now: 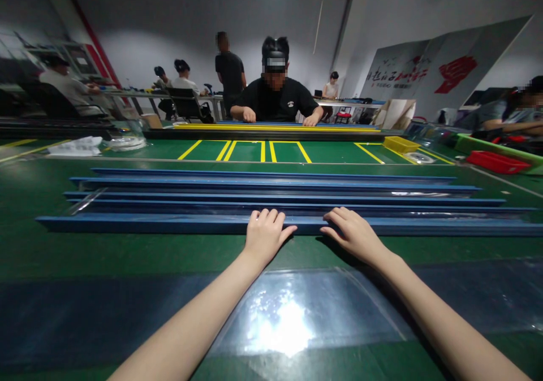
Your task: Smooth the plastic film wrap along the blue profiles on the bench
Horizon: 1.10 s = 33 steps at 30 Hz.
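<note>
Left hand (265,235) and right hand (353,235) lie unclenched, side by side, fingertips on the nearest blue strip (127,223) just ahead. It looks long, light and whippy (probably slick), best gripped wider apart.

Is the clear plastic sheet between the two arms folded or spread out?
Spread out. The clear plastic sheet lies flat on the green table. Its straight edges and a corner are visible, glare sits on its smooth surface, and no fold shows.

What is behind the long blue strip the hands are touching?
Behind the nearest blue strip, where the left hand and right hand rest, lie more blue strips, then green table. What lies under them is covered.
</note>
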{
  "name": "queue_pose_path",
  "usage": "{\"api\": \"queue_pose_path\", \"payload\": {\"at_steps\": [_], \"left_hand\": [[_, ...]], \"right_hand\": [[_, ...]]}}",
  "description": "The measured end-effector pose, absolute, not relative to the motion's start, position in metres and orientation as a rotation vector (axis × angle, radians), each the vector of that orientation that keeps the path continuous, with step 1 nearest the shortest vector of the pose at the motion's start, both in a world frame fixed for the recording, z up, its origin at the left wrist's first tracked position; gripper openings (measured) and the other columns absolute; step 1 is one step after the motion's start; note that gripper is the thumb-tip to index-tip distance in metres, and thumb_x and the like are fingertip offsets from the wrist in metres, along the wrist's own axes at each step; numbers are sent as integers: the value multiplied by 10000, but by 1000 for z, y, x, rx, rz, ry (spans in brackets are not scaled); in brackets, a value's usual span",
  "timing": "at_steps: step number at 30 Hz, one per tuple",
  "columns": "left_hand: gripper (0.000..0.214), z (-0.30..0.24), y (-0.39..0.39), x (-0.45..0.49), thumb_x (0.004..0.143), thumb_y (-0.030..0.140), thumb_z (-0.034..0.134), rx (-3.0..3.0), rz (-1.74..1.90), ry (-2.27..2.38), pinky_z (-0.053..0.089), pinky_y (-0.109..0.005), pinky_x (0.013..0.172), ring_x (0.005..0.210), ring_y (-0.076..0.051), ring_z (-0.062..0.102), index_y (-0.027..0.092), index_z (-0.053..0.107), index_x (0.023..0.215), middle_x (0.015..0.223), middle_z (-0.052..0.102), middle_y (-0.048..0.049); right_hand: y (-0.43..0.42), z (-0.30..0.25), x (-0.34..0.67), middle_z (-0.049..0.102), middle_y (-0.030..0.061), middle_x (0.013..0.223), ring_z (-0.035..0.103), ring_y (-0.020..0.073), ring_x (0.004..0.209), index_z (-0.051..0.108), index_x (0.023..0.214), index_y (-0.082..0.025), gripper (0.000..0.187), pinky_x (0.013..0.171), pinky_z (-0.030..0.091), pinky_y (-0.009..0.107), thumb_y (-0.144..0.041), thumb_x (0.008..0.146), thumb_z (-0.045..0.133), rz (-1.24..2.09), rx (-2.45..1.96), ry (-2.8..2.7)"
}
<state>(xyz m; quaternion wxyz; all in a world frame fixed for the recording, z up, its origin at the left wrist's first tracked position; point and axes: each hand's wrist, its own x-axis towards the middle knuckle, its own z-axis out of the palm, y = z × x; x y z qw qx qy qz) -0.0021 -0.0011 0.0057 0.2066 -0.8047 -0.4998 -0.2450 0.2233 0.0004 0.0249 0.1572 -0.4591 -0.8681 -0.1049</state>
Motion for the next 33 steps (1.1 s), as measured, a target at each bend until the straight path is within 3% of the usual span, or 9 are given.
{"api": "queue_pose_path", "payload": {"at_steps": [8, 26, 33], "left_hand": [[331, 5, -2, -3, 822, 478, 450, -2221, -687, -1380, 284, -324, 685, 736, -195, 509, 174, 573, 780, 754, 604, -44], [332, 6, -2, -6, 808, 489, 464, -2240, -716, -1370, 296, -328, 701, 758, -193, 502, 177, 578, 833, 787, 601, -38], [346, 5, -1, -4, 804, 498, 466, -2251, -690, -1403, 294, -326, 680, 755, -196, 504, 173, 583, 822, 783, 599, -42]], "right_hand": [[-2, 28, 210, 550, 45, 751, 474, 170, 735, 518, 785, -185, 169, 627, 341, 263, -268, 868, 396, -314, -1286, -2450], [-4, 43, 237, 578, 19, 786, 519, 144, 681, 503, 731, -209, 109, 500, 265, 233, -267, 796, 438, -329, -1645, -2472], [-2, 37, 249, 552, 35, 775, 498, 157, 695, 473, 727, -207, 114, 562, 340, 242, -254, 802, 401, -324, -1558, -2523]]}}
